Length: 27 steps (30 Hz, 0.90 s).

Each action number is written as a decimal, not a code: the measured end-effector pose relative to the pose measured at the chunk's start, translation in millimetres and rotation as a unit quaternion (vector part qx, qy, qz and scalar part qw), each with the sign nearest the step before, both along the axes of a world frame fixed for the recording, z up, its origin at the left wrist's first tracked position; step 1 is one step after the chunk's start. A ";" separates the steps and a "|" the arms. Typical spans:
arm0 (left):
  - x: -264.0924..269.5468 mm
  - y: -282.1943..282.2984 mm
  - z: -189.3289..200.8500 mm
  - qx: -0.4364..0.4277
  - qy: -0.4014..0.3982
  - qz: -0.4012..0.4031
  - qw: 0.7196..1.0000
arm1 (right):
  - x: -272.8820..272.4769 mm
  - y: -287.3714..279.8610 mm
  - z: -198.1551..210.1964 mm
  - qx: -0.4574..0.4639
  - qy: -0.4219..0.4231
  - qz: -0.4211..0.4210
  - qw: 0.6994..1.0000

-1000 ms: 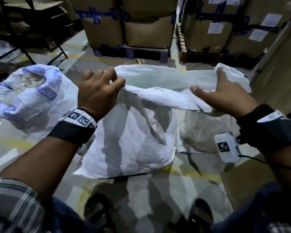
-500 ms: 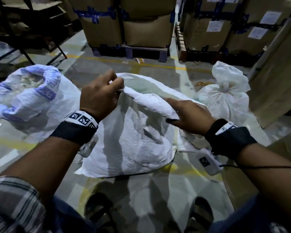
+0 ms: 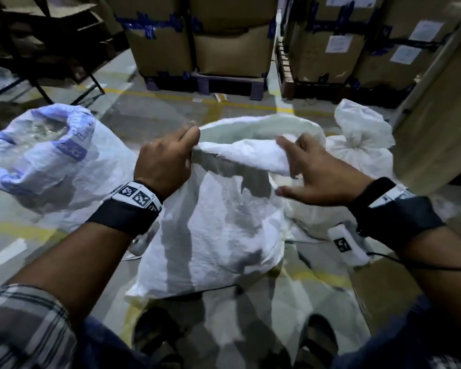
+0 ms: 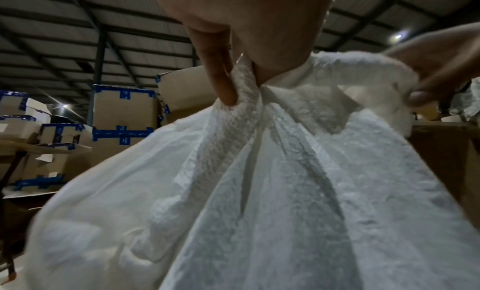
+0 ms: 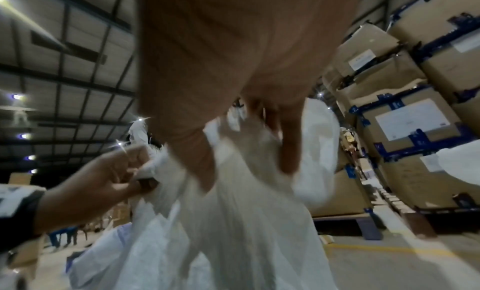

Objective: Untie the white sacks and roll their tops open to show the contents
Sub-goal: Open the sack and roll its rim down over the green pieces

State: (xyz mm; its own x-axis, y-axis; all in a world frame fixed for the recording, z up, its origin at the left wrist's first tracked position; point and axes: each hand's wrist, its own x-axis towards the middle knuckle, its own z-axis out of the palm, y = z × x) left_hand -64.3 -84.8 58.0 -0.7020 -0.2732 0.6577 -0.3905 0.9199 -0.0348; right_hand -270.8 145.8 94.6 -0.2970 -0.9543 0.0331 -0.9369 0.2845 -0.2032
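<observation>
The middle white woven sack [image 3: 218, 230] stands on the floor in front of me with its mouth open. My left hand [image 3: 165, 163] grips the near rim at its left end, and the left wrist view shows the fingers [image 4: 223, 78] pinching bunched fabric. My right hand [image 3: 314, 169] holds the folded-over rim at its right end, with the fingers [image 5: 285, 146] curled round the fabric. A second sack [image 3: 51, 155] with blue print lies to the left, its top rolled open on clear plastic contents. A third sack [image 3: 362, 139] sits tied shut at the back right.
Taped cardboard boxes [image 3: 224, 41] on pallets line the back. A tall cardboard box [image 3: 437, 115] stands to the right, and a dark metal rack [image 3: 37, 49] at the far left. Yellow lines cross the grey floor. My feet [image 3: 155, 334] are just in front of the middle sack.
My right hand came in from the rim's far right end, uncovering the tied sack, dipped to the middle, then rose, and now holds a folded roll of rim. The left hand kept its grip.
</observation>
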 end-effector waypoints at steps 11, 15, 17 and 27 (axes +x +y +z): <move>-5.3 19.9 -4.2 -0.008 -0.015 -0.074 0.997 | 25.4 -6.6 -8.6 -0.088 0.113 0.068 0.987; -2.7 38.7 1.1 0.046 -0.080 -0.109 0.990 | 31.6 -9.4 -18.2 -0.097 0.187 0.039 0.977; -0.3 44.9 5.1 0.102 -0.129 -0.156 0.974 | 29.9 -9.6 -18.1 -0.128 0.236 0.034 0.963; 9.1 24.2 12.8 0.107 -0.248 -0.051 0.962 | 44.6 -0.4 -39.6 0.118 0.215 0.134 0.960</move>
